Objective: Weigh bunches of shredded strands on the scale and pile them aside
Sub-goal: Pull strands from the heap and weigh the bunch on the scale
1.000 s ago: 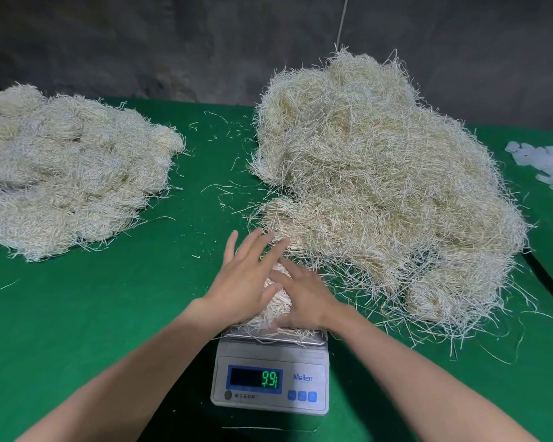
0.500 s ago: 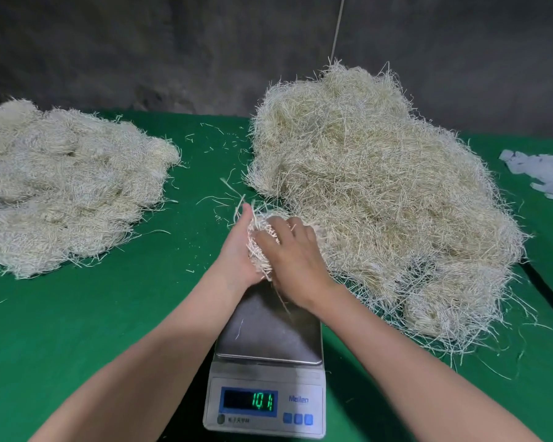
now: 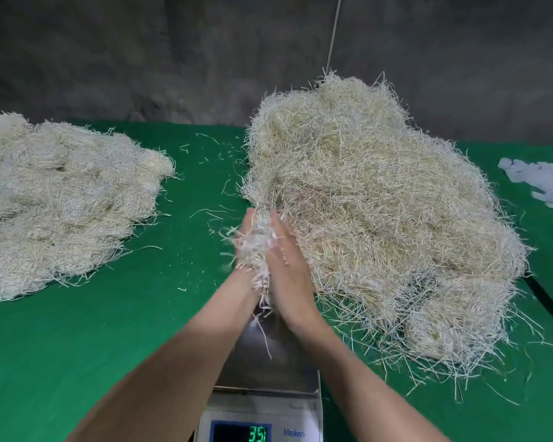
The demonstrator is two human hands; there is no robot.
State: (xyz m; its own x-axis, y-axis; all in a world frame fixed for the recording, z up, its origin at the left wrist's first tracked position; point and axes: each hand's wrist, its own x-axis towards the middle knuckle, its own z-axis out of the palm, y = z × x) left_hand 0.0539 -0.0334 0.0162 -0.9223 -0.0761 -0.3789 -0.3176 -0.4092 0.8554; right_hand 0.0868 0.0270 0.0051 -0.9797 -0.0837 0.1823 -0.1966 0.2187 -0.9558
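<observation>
Together, left hand (image 3: 245, 229) and right hand (image 3: 288, 269) press a wispy, tangled bunch (image 3: 257, 247).

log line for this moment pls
state: bunch above scale pan | left hand, right hand: straight fingers, pressing bunch between palms | loose pile: right | stacked pile: far left
</observation>
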